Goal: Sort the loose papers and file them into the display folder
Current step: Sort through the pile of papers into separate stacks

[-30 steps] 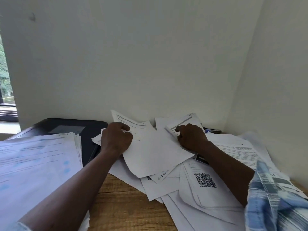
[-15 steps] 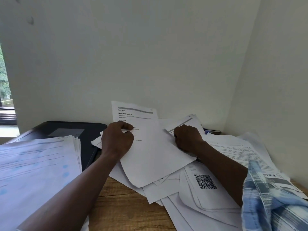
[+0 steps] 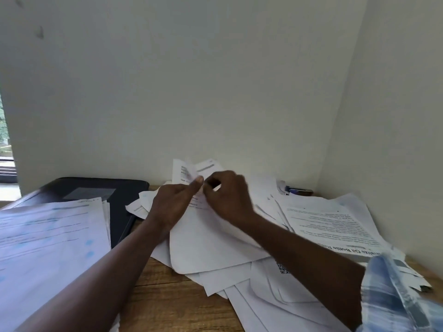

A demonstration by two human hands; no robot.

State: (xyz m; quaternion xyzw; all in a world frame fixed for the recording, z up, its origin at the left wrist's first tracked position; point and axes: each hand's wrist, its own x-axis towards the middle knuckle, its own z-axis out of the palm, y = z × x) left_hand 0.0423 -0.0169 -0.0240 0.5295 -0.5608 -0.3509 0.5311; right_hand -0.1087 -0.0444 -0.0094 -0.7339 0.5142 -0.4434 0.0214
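White, printed near its top and curling up toward the wall (image 3: pixel 215 92), the sheet (image 3: pixel 215 243) lies lengthwise away from us atop the loose papers (image 3: pixel 227 281). Our left hand (image 3: pixel 172 207) and right hand (image 3: pixel 230 197) meet at its far end, both pinching it. Leftward, nearer our left hand, lies the black display folder (image 3: pixel 96 188), part-covered by a paper stack (image 3: pixel 48 236).

A black display folder (image 3: pixel 96 188) lies flat at the back left; a thick stack of printed sheets (image 3: pixel 48 236) with blue marks overlaps its near edge. Loose white papers (image 3: pixel 215 280) sprawl in a heap at centre; the top sheet (image 3: pixel 211 243) curls upward at its far end, pinched by my left hand (image 3: pixel 172 204) and right hand (image 3: pixel 230 197); 1 QR-code sheet (image 3: pixel 266 286) lies beneath; another printed stack (image 3: pixel 330 224) sits right.
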